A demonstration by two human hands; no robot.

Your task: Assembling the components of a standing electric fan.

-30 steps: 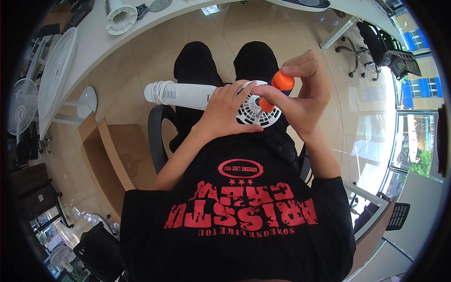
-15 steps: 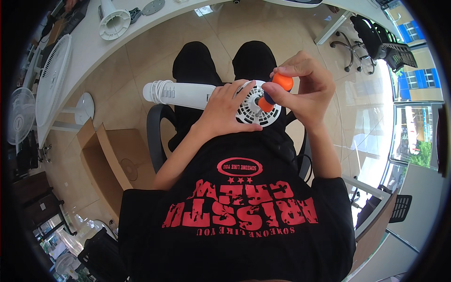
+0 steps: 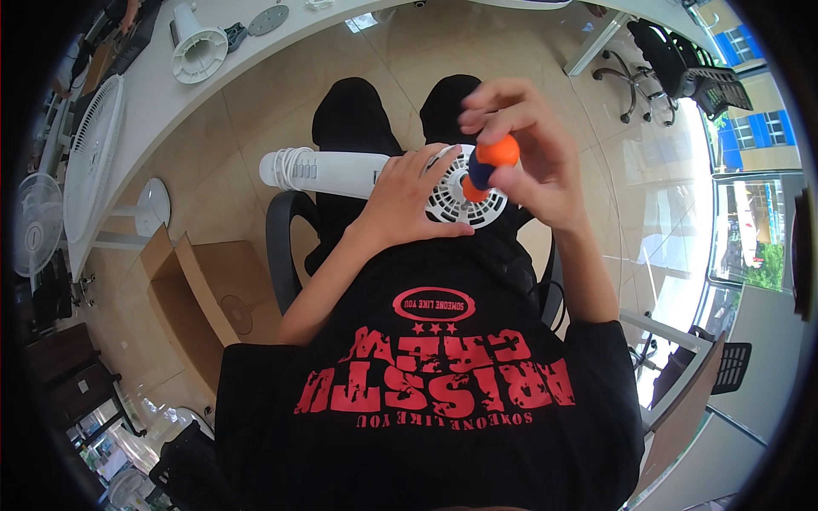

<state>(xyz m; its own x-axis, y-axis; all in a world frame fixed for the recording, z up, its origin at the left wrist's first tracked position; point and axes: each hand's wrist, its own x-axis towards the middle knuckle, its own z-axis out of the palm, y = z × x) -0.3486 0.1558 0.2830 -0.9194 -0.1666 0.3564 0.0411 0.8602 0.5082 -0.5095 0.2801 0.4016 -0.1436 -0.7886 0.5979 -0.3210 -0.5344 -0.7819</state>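
A white fan motor housing (image 3: 441,211) with a round slotted end lies across my lap, joined to a long white stem (image 3: 345,174) with cord wound round its far left end. My left hand (image 3: 411,189) is wrapped over the housing, thumb and fingers gripping it. Over the slotted face stands a stubby screwdriver (image 3: 498,151) with an orange and dark blue handle, slightly tilted. My right hand (image 3: 538,162) has its thumb and a bent finger at the handle, while the other fingers are raised and blurred. The screwdriver's tip is hard to make out.
On the curved white table (image 3: 162,106) at the left are a white fan base part (image 3: 200,55) and a fan grille (image 3: 92,149). An opened cardboard box (image 3: 217,285) stands on the floor to my left. An office chair (image 3: 682,72) is at far right.
My right hand's fingers have lifted and spread, shifting a little to the left round the screwdriver handle, which has turned or tilted slightly. My left hand keeps its hold on the housing.
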